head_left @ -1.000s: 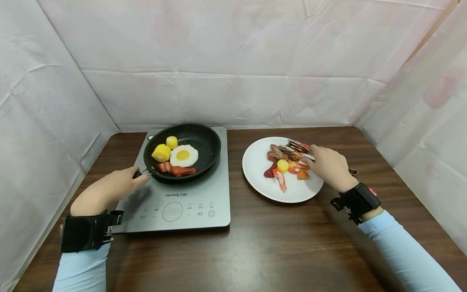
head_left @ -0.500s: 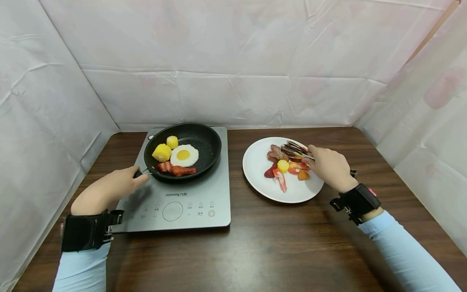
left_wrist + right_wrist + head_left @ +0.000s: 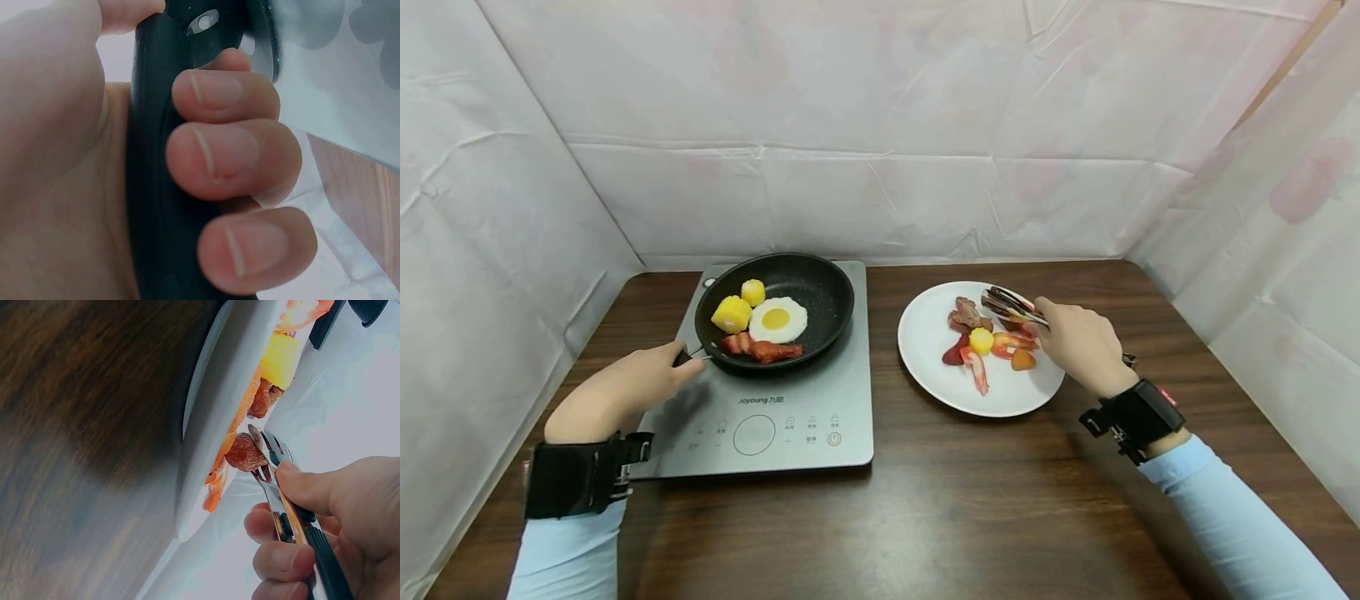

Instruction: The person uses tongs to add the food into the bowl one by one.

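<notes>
My left hand (image 3: 625, 392) grips the black handle (image 3: 156, 187) of a dark frying pan (image 3: 820, 292), fingers curled round it. The pan holds a fried egg (image 3: 777, 319), two corn pieces (image 3: 731, 314) and red bacon strips (image 3: 763, 347). My right hand (image 3: 1078, 342) holds metal tongs (image 3: 1011, 304) over the far side of a white plate (image 3: 925, 342). The tongs' tips (image 3: 265, 447) pinch a brown meat piece (image 3: 244, 453) just above the plate. More meat (image 3: 964, 315), a corn piece (image 3: 981, 340) and red slices (image 3: 976, 367) lie on the plate.
The pan sits on a grey induction cooker (image 3: 790, 408) at the left of a dark wooden table (image 3: 962, 500). White sheeting walls close in the back and both sides (image 3: 880, 183).
The tongs closed on a piece of meat and rose a little off the pile on the plate. The left hand and pan stayed put.
</notes>
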`<state>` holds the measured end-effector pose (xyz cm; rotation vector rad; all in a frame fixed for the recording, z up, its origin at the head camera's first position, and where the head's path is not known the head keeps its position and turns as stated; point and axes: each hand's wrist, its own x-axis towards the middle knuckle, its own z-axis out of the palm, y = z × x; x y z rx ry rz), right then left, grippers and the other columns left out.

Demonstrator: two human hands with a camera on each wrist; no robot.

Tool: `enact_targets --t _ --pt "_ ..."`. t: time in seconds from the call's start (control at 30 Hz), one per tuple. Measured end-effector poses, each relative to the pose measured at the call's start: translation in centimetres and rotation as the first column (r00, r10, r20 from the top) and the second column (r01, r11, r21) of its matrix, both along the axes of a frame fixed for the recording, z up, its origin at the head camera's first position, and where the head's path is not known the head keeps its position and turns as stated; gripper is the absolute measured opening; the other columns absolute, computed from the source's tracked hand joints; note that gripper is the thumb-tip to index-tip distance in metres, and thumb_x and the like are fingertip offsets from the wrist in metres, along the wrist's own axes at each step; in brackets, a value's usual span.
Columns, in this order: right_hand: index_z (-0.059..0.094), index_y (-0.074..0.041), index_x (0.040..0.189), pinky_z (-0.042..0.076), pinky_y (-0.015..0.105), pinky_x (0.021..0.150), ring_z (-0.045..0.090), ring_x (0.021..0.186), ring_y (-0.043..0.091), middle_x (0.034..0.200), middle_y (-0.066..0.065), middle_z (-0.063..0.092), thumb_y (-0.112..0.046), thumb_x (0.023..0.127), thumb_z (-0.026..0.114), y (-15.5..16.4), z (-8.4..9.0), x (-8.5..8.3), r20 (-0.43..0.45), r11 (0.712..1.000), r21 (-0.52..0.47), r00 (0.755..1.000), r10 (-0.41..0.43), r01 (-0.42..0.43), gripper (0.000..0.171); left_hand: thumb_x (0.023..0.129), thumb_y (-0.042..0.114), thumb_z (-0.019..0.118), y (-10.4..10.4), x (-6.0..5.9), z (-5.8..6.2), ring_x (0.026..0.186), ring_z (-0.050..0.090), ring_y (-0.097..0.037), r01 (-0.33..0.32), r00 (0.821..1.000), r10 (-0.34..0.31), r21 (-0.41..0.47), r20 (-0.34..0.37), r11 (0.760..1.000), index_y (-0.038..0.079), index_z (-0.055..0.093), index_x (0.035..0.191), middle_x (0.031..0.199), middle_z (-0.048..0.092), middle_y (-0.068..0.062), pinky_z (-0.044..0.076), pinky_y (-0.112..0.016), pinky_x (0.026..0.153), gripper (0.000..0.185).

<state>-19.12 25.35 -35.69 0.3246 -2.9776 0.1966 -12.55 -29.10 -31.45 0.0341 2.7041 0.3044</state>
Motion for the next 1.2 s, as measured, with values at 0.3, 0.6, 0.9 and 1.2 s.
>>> enact_targets --t 0.3,0.6,0.9,1.2 --pt "0.061 -0.005 0.108 0.032 0.034 0.043 0.053 0.054 0.024 0.073 0.012 0.064 -0.027 0.1 0.064 0.3 -0.2 0.2 -0.028 1.0 -0.015 0.999 0.023 -0.024 0.024 0.107 0.043 0.03 0.0 0.0 0.1 0.13 0.048 -0.06 0.0 1.0 0.0 0.003 0.008 1.0 -0.022 0.022 0.15 0.146 0.037 -0.047 0.041 -0.069 0.106 0.079" --pt "0.061 -0.005 0.105 0.029 0.033 0.043 0.049 0.051 0.022 0.067 0.01 0.059 -0.028 0.1 0.064 0.4 -0.1 0.5 -0.044 0.999 -0.019 0.998 0.033 -0.034 0.023 0.105 0.042 0.03 0.0 -0.1 0.1 0.132 0.045 -0.061 0.001 1.0 -0.001 0.012 -0.004 1.0 -0.022 0.021 0.15 0.148 0.033 -0.047 0.039 -0.069 0.108 0.079" --pt "0.063 -0.003 0.112 0.031 0.033 0.041 0.051 0.051 0.023 0.07 0.014 0.064 -0.029 0.1 0.065 0.3 0.6 0.6 -0.046 0.999 -0.011 0.998 0.032 -0.032 0.028 0.105 0.043 0.03 -0.1 -0.2 0.1 0.133 0.044 -0.061 -0.006 1.0 0.006 0.008 0.001 1.0 -0.022 0.021 0.151 0.149 0.033 -0.047 0.038 -0.07 0.109 0.08" --pt "0.063 -0.003 0.116 0.026 0.031 0.042 0.045 0.049 0.02 0.062 0.009 0.057 -0.029 0.1 0.064 0.1 1.3 1.2 -0.057 0.999 -0.024 0.997 0.047 -0.048 0.031 0.105 0.042 0.03 0.0 -0.2 0.1 0.133 0.043 -0.061 -0.001 1.0 0.001 -0.002 0.002 1.0 -0.022 0.021 0.15 0.149 0.032 -0.047 0.038 -0.069 0.109 0.079"
